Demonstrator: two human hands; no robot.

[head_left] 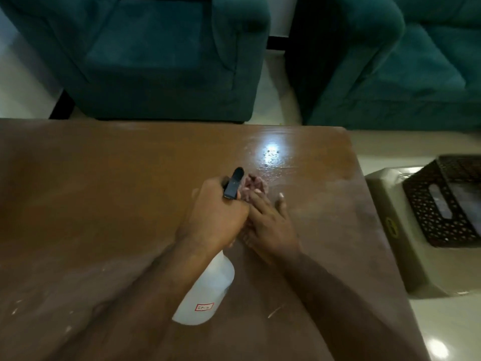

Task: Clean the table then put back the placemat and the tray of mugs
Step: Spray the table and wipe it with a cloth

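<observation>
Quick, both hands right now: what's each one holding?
Left hand: closed on the spray bottle, by its black trigger head.
Right hand: fingers on a pinkish cloth on the table; grip cannot be told.

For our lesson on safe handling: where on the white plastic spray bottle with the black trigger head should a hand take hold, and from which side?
Grip the narrow neck just under the black trigger head, as the left hand does now. The white plastic spray bottle leans nozzle-forward over the brown wooden table, so coming from behind and above probably suits best: fingers wrap the neck and reach the trigger, while the wide body looks harder to hold.
</observation>
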